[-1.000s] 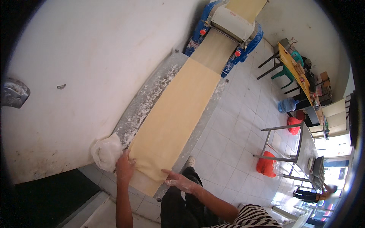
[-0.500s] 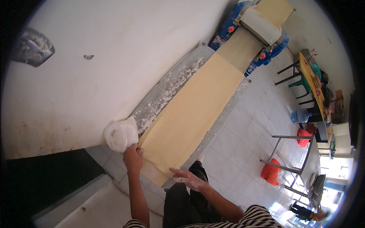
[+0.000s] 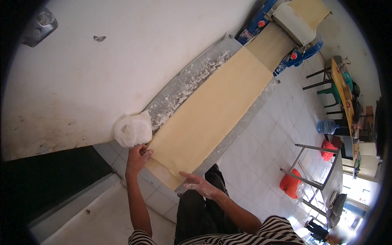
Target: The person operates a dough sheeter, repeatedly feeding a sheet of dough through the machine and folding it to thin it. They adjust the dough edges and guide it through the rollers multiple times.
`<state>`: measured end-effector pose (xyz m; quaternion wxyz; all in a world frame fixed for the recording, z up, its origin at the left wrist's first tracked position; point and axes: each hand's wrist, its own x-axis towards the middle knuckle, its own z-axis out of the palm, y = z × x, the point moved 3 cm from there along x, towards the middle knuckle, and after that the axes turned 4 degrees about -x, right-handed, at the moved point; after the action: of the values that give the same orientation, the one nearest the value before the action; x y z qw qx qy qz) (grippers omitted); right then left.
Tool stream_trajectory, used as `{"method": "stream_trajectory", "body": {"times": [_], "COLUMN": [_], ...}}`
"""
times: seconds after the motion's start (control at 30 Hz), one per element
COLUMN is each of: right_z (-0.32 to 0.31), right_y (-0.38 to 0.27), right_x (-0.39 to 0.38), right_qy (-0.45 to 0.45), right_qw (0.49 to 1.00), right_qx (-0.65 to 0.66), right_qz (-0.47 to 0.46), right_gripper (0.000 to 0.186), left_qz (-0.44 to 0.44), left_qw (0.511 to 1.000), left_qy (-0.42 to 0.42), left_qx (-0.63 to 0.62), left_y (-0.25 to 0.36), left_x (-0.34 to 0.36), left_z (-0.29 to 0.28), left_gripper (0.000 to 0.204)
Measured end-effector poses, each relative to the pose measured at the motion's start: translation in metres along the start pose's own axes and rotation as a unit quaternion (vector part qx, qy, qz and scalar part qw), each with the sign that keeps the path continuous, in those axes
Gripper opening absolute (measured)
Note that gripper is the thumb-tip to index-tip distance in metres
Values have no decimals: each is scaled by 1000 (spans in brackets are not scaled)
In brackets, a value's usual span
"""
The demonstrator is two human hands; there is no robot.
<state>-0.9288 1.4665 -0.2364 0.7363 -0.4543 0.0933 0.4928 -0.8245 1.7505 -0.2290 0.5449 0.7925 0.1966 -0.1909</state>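
Two bare hands work at the near end of a long, pale yellow dough sheet (image 3: 212, 106), which lies lengthwise on a narrow grey surface (image 3: 226, 143). At the near left corner, the left hand (image 3: 138, 157) has its fingers curled at the dough's edge, just beside a white plastic bag (image 3: 132, 130); whether its grip is clamped on the dough, I cannot tell. The right hand (image 3: 200, 185), dusted white, holds its grip apart, with the fingers stretched toward the near right part of the sheet and a fingertip at its end. Past that end, a paler strip of dough (image 3: 165, 175) shows beneath. White flour (image 3: 185, 92) is scattered along the surface on the wall side. At the far end, the dough meets a machine (image 3: 292, 26) with a white cover, blue sides and red knobs. A tiled floor (image 3: 281, 110) spreads to the right, with a red bag (image 3: 290, 183) by a metal-legged table (image 3: 330, 173).
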Motion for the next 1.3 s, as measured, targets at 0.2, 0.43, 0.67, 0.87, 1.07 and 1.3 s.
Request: {"method": "stream_trajectory", "body": {"times": [0.2, 0.43, 0.67, 0.87, 1.07, 1.3], "right_z": [-8, -10, 2, 13, 14, 21], "right_y": [7, 13, 13, 21, 23, 32], "right_x": [6, 10, 8, 8, 3, 0], "right_qy": [15, 42, 72, 62, 27, 34], "right_qw": [1000, 998, 996, 997, 999, 996], "right_qx": [21, 36, 20, 19, 20, 76], "right_qz": [-5, -38, -39, -42, -10, 5], "right_gripper": [70, 71, 67, 66, 73, 69], "left_qz": [24, -1, 93, -15, -25, -41], "left_qw": [991, 960, 977, 992, 990, 997], "left_qy": [40, 110, 117, 52, 19, -25], "left_qx": [128, 256, 155, 115, 140, 58], "left_y": [7, 15, 9, -4, 0, -3], "left_x": [1, -1, 1, -2, 3, -3], "left_z": [8, 20, 22, -5, -10, -16], "left_gripper": [28, 33, 28, 22, 16, 19]}}
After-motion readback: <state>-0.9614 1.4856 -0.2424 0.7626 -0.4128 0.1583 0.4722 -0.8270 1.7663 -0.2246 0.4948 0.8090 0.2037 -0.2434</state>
